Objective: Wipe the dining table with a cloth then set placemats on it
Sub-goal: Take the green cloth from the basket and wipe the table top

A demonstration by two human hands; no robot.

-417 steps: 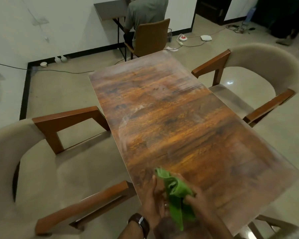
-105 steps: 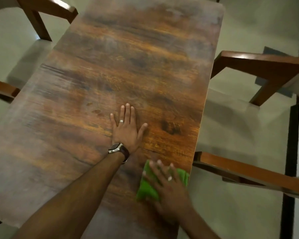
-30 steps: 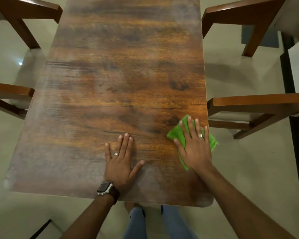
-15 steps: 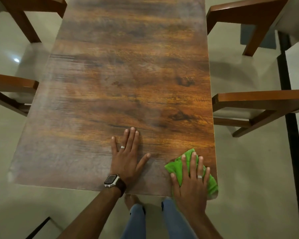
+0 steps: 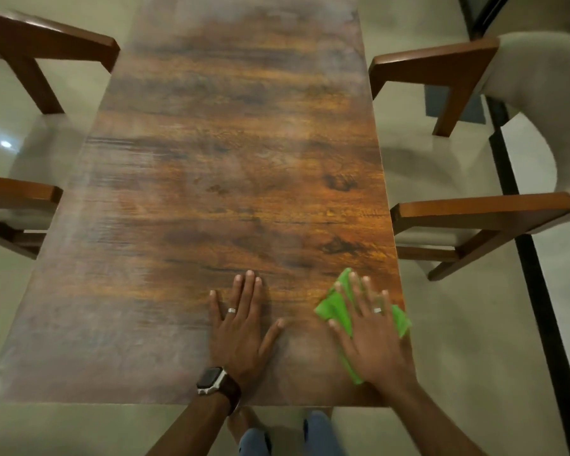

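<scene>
The long wooden dining table (image 5: 218, 179) stretches away from me, its left half dull and hazy. A bright green cloth (image 5: 334, 306) lies at the near right corner, close to the right edge. My right hand (image 5: 372, 334) presses flat on the cloth with fingers spread, covering most of it. My left hand (image 5: 241, 324) rests flat on the bare tabletop a little to the left, fingers apart, holding nothing; a watch is on that wrist. No placemats are in view.
A cushioned armchair with wooden arms (image 5: 481, 209) stands close to the table's right side. Another armchair (image 5: 20, 192) stands at the left side. My legs and a bare foot show below the near table edge, on a pale tiled floor.
My right hand has slid the cloth away from the near edge, a little farther up the right side. My left hand stays planted in place.
</scene>
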